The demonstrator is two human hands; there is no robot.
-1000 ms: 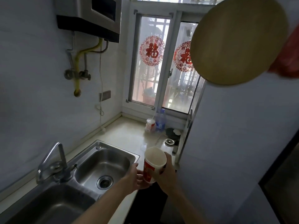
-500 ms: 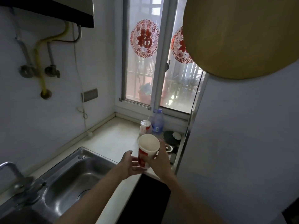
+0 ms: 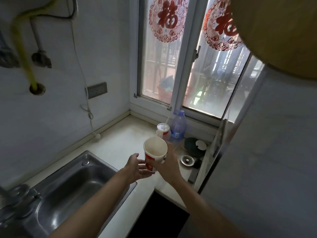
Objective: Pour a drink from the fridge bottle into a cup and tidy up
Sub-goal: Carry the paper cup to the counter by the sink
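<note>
The right hand wraps the paper cup from its right side, fingers curled round the wall below the rim. That looks like a carrying grip, one that leaves the mouth clear for pouring. Just left of it the left hand lies open, palm up and fingers loosely spread by the cup's base, seemingly ready to steady or take it; whether it actually touches the base is hard to tell in this dim view.

The cup is held in the air over the counter, its long axis near upright. The mouth is up and tipped a little toward the wearer, and the pale inside looks empty.

Beyond the hands, toward the window, a lidded cup with a straw stands close beside a plastic bottle. Below and left of the left hand lies the sink.
</note>
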